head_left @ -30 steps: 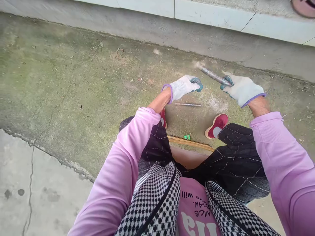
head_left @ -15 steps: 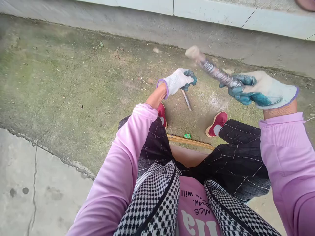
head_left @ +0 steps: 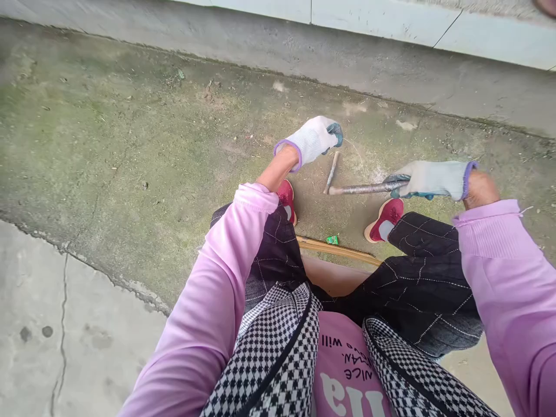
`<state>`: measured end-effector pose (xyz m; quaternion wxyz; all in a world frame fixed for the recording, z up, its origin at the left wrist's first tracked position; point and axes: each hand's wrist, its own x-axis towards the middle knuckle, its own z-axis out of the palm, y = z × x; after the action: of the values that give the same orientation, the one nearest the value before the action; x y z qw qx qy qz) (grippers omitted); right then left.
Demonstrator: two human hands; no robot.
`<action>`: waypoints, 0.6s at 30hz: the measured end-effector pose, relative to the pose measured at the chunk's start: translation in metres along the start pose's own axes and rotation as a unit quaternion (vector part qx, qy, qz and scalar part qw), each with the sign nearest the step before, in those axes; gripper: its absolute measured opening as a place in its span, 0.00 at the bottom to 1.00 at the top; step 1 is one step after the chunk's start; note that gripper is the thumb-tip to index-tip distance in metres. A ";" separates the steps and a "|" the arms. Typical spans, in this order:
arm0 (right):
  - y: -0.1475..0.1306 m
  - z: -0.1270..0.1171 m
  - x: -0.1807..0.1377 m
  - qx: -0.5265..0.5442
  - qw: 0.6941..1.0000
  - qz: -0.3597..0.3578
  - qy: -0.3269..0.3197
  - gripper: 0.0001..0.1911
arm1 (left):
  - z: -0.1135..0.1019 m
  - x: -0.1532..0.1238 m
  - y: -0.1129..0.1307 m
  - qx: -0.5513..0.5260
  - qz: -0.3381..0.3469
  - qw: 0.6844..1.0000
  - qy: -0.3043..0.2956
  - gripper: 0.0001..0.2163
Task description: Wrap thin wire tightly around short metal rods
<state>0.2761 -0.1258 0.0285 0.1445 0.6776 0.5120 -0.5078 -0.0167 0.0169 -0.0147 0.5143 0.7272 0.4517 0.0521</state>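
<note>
My right hand [head_left: 428,178], in a white knit glove with blue-green coated fingers, is closed on a stick [head_left: 367,189] wound with shiny wire. The stick lies nearly level, its pale bare end pointing left. My left hand [head_left: 319,139], gloved alike, has its fingers pinched together. A thin wire [head_left: 359,153] arcs from those fingertips down to the right; its far end is lost against the ground. Below the left hand is a shorter stick [head_left: 332,172], slanted, its lower end meeting the wound stick's tip in view. I cannot tell whether it hangs or rests on the ground.
I sit low on a seat with a wooden edge [head_left: 339,249], a small green wrapper [head_left: 332,240] on it. My red shoes [head_left: 386,220] flank the sticks. Mossy concrete [head_left: 130,150] spreads around, with a low tiled ledge [head_left: 373,23] in front and cracked paving [head_left: 39,324] behind left.
My right hand has lowered and moved slightly left with the wound stick, which swung from tilted up to nearly level. The shorter stick has changed its slant. My left hand shifted only slightly.
</note>
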 end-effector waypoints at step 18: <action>-0.007 -0.012 0.030 -0.194 0.970 0.068 0.130 0.10 | 0.012 -0.024 0.033 0.075 -0.003 0.993 -0.095 0.15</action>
<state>0.2759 -0.0978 0.0115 0.2395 0.7303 0.5675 -0.2954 -0.0045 -0.0109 0.0156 0.4992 0.7641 0.4052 -0.0527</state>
